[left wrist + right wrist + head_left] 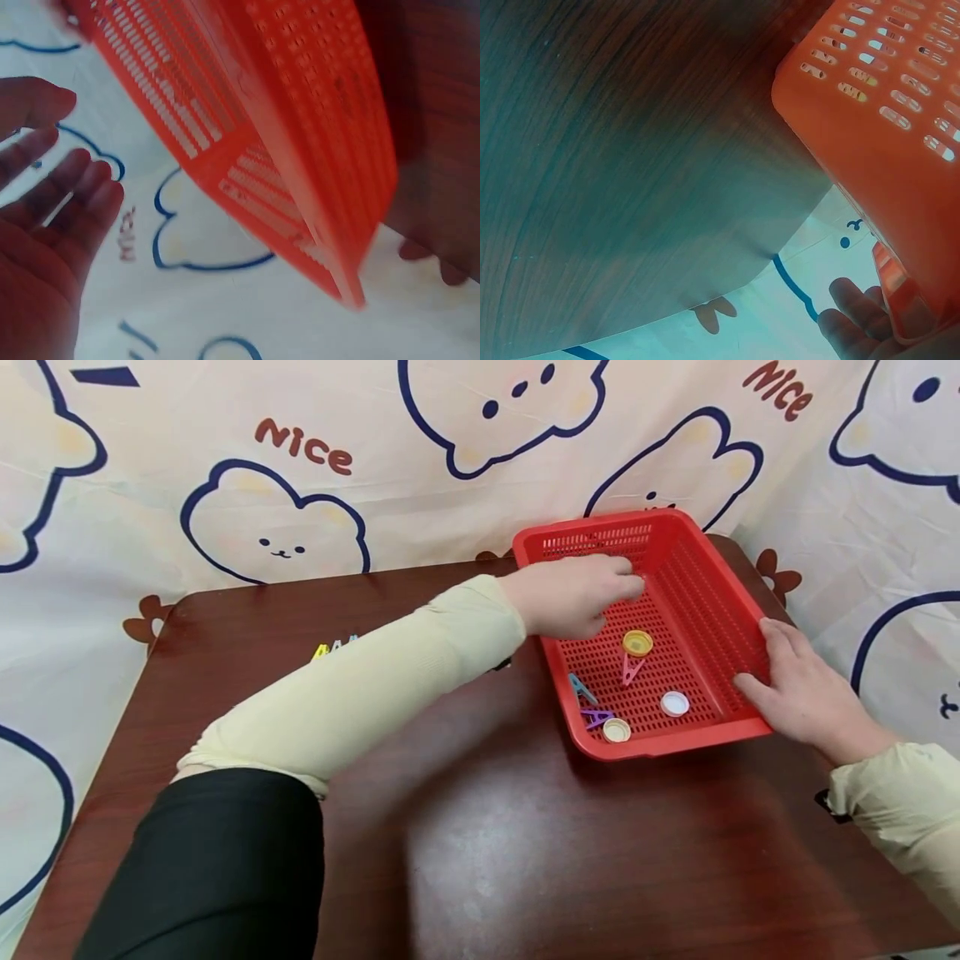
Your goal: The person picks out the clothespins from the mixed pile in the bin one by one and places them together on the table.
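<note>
My right hand grips the right rim of a red perforated plastic basket, thumb inside and fingers outside. Over the basket's left side hangs my left hand; in the left wrist view its fingers are spread a little and hold nothing. Inside the basket lie a yellow cap, a pink clothespin touching it, a blue clothespin, a purple clothespin, a cream cap and a white cap. The left hand covers part of the basket floor.
The basket stands at the back right of a dark brown wooden table. Behind my left sleeve, small yellow, white and blue clips peek out on the table. A cream cloth printed with cartoon bears hangs around the back and sides.
</note>
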Demonstrator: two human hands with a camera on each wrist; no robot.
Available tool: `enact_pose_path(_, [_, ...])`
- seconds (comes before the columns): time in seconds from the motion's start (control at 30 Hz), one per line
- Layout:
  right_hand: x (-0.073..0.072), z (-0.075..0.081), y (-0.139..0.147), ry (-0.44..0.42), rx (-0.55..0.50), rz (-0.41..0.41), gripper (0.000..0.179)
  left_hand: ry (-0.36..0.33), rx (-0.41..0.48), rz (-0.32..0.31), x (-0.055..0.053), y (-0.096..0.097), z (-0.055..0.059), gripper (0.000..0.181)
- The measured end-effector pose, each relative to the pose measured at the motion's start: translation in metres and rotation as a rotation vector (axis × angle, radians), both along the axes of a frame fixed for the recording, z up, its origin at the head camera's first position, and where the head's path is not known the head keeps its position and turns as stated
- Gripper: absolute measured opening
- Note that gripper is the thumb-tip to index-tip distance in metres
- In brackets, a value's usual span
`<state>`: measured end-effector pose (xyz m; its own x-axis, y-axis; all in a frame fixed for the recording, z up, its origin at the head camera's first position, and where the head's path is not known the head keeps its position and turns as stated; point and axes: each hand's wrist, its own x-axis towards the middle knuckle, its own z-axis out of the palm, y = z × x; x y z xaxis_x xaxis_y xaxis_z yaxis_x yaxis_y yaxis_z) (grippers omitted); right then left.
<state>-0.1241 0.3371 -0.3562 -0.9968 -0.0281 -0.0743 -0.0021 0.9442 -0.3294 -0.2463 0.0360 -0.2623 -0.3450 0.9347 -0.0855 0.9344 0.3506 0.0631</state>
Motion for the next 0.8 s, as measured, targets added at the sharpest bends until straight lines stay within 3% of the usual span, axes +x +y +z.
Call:
enact_pose_path(0.17, [0.000, 0.002, 0.000, -0.025, -0.010, -0.016, 0.083, 0.093, -0.136, -0.097, 0.004, 0.033, -0.004, 0.047])
enact_pose_path(0.27, [-0.001, 0.002, 0.001, -0.037, -0.009, -0.017, 0.083, 0.092, -0.202, -0.114, 0.003, 0.052, -0.008, 0.053])
enact_pose_path(0.37, [-0.001, 0.001, 0.000, -0.041, -0.003, -0.017, 0.083, 0.082, -0.254, -0.148, 0.002, 0.068, -0.017, 0.055])
enact_pose_path(0.5, [-0.001, 0.000, -0.001, -0.026, 0.004, -0.011, 0.082, 0.126, -0.350, -0.264, 0.004, 0.084, -0.032, 0.054])
enact_pose_path(0.6, [-0.001, 0.000, 0.000, -0.010, 0.007, -0.008, 0.081, 0.078, -0.390, -0.296, 0.010, 0.093, -0.037, 0.049])
enact_pose_path(0.8, [-0.001, 0.000, 0.002, -0.008, 0.010, -0.003, 0.081, -0.069, -0.427, -0.273, 0.015, 0.111, -0.037, 0.039])
